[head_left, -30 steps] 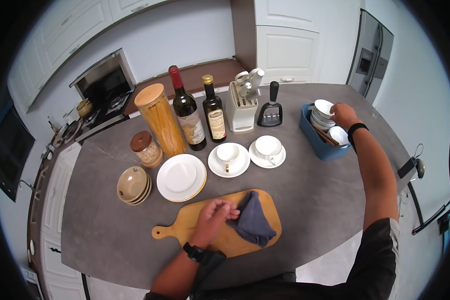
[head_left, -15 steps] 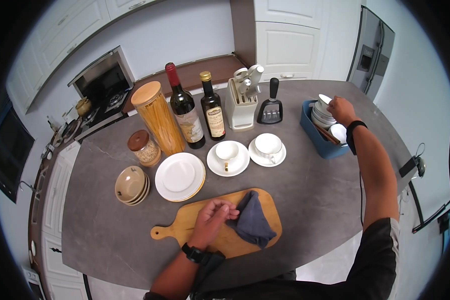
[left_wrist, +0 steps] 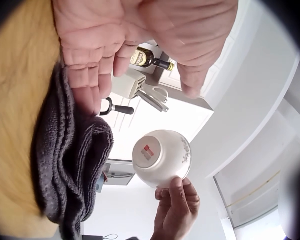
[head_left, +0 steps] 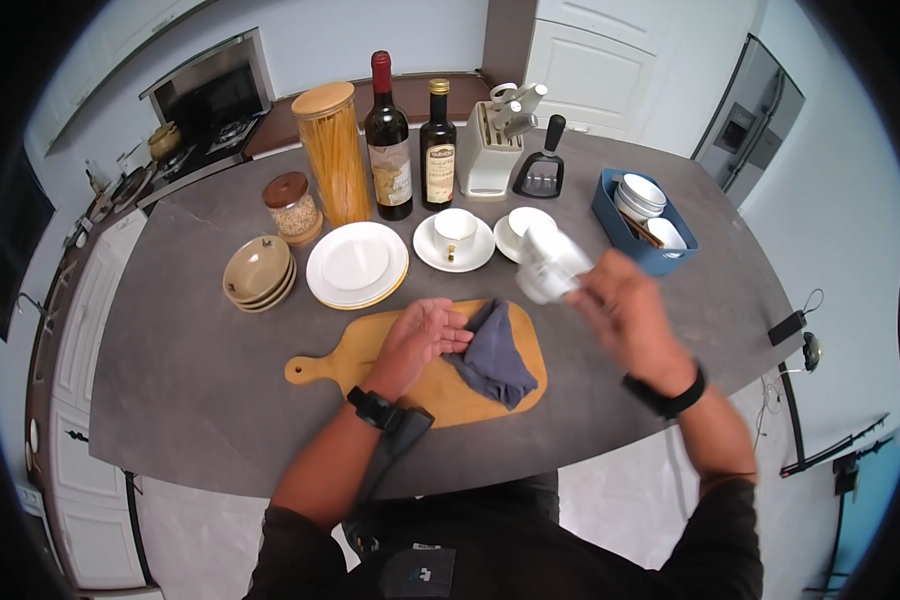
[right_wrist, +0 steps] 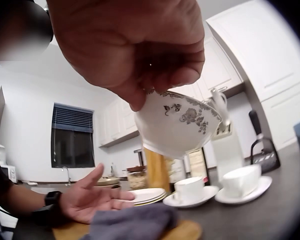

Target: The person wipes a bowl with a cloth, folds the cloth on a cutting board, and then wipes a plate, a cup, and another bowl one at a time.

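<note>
Between the thumb and fingers of my right hand (head_left: 632, 318) is the rim of a white bowl (right_wrist: 177, 125), lifted over the counter right of the cutting board. The bowl is tilted. Its side carries a dark floral print, and the left wrist view shows a red mark on the base (left_wrist: 149, 151). My left hand (head_left: 420, 338) is palm up over the wooden cutting board (head_left: 440, 395), its fingers loosely extended beside a folded grey-blue cloth (head_left: 495, 360). The fingertips overlap the cloth's left edge. Further right, a blue basket (head_left: 660, 262) holds several white bowls (head_left: 640, 190).
Behind the board stand two white cups (head_left: 455, 228) on saucers, a stack of white plates (head_left: 355, 258) and beige bowls (head_left: 257, 268). At the back are a jar (head_left: 292, 208), a pasta canister (head_left: 335, 160), two bottles (head_left: 390, 165), a knife block (head_left: 490, 160) and a black-handled tool (head_left: 542, 172).
My right hand has taken a white bowl out of the blue basket and brought it left and nearer. My left hand has opened a little beside the cloth. The head view has tilted downward.
</note>
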Action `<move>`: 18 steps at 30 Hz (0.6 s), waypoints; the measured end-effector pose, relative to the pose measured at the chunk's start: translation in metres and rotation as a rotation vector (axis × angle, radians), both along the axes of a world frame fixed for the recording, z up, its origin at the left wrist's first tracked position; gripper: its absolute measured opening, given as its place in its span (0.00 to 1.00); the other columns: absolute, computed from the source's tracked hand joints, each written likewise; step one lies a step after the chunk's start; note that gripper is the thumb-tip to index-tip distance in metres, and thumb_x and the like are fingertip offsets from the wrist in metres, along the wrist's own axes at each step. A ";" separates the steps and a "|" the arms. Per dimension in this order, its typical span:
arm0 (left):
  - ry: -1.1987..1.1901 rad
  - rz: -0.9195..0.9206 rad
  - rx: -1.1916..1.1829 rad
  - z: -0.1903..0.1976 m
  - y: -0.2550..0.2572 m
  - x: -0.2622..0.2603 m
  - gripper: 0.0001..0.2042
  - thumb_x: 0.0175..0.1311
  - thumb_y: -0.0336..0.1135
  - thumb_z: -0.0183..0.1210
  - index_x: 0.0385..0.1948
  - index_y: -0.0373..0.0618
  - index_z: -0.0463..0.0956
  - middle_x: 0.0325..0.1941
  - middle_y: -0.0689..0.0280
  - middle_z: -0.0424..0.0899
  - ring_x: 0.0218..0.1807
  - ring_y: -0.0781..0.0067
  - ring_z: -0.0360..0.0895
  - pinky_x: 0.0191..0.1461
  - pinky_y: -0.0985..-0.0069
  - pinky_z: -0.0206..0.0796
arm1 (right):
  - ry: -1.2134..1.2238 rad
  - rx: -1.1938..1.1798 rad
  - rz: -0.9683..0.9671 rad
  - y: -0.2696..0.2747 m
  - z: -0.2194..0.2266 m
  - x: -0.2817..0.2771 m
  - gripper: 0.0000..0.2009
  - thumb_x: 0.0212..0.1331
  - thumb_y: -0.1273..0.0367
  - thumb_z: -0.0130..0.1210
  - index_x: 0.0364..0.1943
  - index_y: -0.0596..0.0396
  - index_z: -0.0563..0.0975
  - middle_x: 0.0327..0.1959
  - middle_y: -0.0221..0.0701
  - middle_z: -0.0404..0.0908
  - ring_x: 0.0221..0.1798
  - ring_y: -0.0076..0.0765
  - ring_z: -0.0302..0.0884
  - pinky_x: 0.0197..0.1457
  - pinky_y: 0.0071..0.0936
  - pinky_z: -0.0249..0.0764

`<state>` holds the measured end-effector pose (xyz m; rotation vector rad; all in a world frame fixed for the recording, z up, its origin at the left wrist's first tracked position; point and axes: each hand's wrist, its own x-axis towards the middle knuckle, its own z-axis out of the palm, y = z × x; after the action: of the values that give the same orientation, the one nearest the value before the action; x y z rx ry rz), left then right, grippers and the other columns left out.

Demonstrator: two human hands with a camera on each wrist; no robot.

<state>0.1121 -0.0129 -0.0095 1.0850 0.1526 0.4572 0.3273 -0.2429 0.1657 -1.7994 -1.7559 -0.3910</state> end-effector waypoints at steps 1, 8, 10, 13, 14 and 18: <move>-0.023 -0.035 0.008 -0.001 0.000 -0.002 0.28 0.88 0.52 0.51 0.73 0.37 0.64 0.65 0.50 0.81 0.63 0.57 0.84 0.68 0.57 0.77 | 0.037 0.011 0.002 0.000 -0.016 -0.020 0.08 0.58 0.74 0.73 0.38 0.62 0.86 0.34 0.44 0.80 0.41 0.55 0.82 0.43 0.46 0.78; -0.151 -0.119 -0.012 -0.004 -0.007 -0.005 0.44 0.78 0.66 0.59 0.81 0.42 0.53 0.75 0.56 0.72 0.73 0.59 0.76 0.72 0.56 0.75 | 0.237 0.130 -0.034 0.015 -0.069 -0.124 0.07 0.57 0.74 0.73 0.39 0.59 0.87 0.34 0.42 0.79 0.38 0.53 0.81 0.40 0.45 0.76; -0.190 -0.146 -0.013 -0.004 -0.008 -0.008 0.44 0.77 0.66 0.59 0.81 0.43 0.54 0.75 0.57 0.72 0.74 0.59 0.76 0.72 0.56 0.75 | 0.209 0.176 -0.050 0.031 -0.084 -0.135 0.08 0.57 0.74 0.73 0.39 0.59 0.87 0.34 0.41 0.80 0.38 0.54 0.82 0.40 0.46 0.77; -0.152 -0.166 -0.137 -0.002 -0.003 -0.011 0.42 0.76 0.64 0.62 0.79 0.43 0.58 0.75 0.58 0.74 0.74 0.60 0.76 0.72 0.57 0.75 | 0.184 0.180 -0.083 0.048 -0.100 -0.151 0.08 0.55 0.74 0.73 0.39 0.58 0.88 0.34 0.40 0.80 0.39 0.54 0.82 0.41 0.47 0.78; -0.157 -0.136 -0.130 0.000 -0.001 -0.012 0.40 0.77 0.61 0.63 0.78 0.43 0.59 0.74 0.57 0.74 0.73 0.61 0.77 0.72 0.58 0.75 | 0.194 0.195 -0.081 0.050 -0.104 -0.158 0.08 0.55 0.74 0.73 0.39 0.58 0.88 0.34 0.40 0.80 0.40 0.54 0.83 0.41 0.47 0.78; -0.155 -0.057 -0.135 0.009 -0.003 -0.016 0.33 0.79 0.48 0.62 0.78 0.41 0.61 0.73 0.56 0.76 0.72 0.61 0.78 0.72 0.60 0.76 | 0.246 0.164 -0.074 0.050 -0.110 -0.161 0.11 0.57 0.71 0.73 0.43 0.58 0.88 0.35 0.40 0.81 0.42 0.54 0.83 0.44 0.47 0.79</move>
<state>0.0956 -0.0159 -0.0010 0.9158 0.0155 0.4711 0.1660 -0.1933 0.0560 -1.7189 -1.4500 -0.3182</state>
